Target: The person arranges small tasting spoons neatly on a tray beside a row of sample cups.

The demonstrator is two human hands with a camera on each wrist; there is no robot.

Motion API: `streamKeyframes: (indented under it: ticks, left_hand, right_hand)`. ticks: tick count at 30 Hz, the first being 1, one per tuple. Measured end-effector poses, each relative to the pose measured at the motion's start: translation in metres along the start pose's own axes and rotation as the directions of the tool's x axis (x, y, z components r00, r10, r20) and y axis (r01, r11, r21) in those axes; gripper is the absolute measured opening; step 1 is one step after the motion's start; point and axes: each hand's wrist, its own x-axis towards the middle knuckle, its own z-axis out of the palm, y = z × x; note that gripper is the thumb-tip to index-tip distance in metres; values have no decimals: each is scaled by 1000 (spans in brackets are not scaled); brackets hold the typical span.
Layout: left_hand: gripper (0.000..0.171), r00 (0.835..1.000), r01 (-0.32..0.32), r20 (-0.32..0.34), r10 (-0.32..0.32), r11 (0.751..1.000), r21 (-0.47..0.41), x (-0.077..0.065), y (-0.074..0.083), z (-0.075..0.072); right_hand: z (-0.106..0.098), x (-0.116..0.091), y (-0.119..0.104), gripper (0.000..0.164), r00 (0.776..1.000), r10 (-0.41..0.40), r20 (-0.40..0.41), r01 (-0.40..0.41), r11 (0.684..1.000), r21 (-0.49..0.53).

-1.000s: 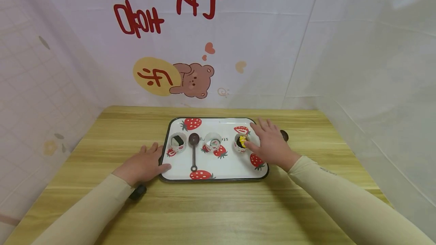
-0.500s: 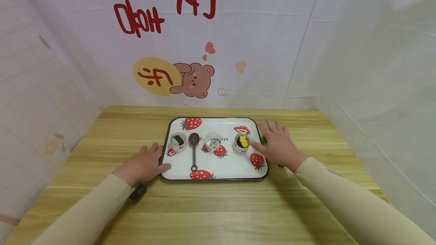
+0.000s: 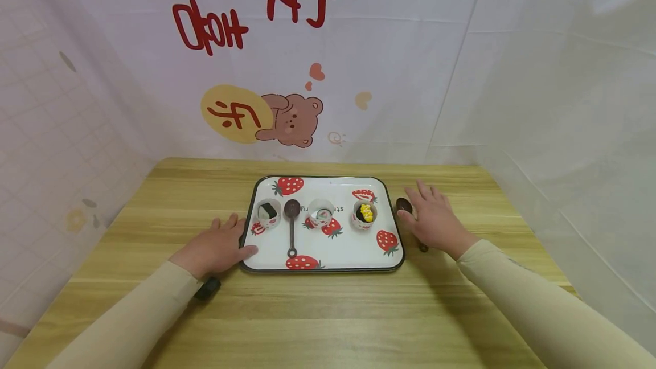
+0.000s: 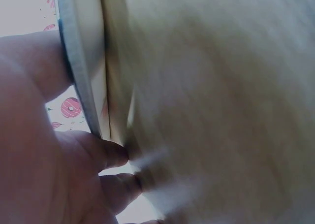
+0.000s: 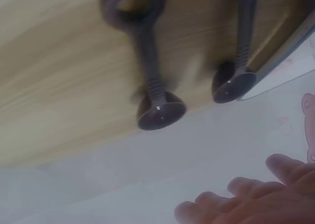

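My left hand (image 3: 218, 246) rests at the left edge of the strawberry-print tray (image 3: 348, 255), thumb over the rim and fingers outside it on the table. In the left wrist view the tray rim (image 4: 81, 61) runs between thumb and fingers. My right hand (image 3: 435, 218) hovers with spread fingers right of the tray, holding nothing. Beneath it lie two dark brown spoons with ringed handles: one spoon (image 3: 404, 205) by the tray edge, the other spoon (image 5: 160, 113) hidden by the hand in the head view. A similar spoon (image 3: 292, 209) lies on the tray.
Three small paper cups stand on the tray: a left cup (image 3: 269, 222) with a black-and-white rice ball, a middle cup (image 3: 320, 222) with a sushi roll, and a right cup (image 3: 364, 224) with a yellow-topped black piece. Printed cloth (image 3: 389, 44) hangs behind the wooden table (image 3: 307, 323).
My right hand has moved right, from over the right cup and tray edge to over the spoons beside the tray. My left hand and the tray have stayed put.
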Motion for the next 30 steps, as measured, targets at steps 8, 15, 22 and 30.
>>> streamKeyframes:
  ticks: [8,15,22,30]
  left_hand:
    - [97,1000,-1,1,1,1000,4,0,-1,-1]
    - [97,1000,-3,-1,3,1000,1,-1,0,-2]
    - [97,1000,-4,-2,4,1000,2,-1,0,-2]
    - [98,1000,-21,-12,21,1000,-1,-1,-1,-1]
  right_hand:
    - [-4,-8,12,62,1000,24,-9,-25,1000,-13]
    - [-5,-13,23,60,1000,11,-29,-12,999,-38]
    - [1,-15,37,54,999,-26,-28,23,995,-98]
    - [4,-18,47,52,995,-103,-7,99,977,-186]
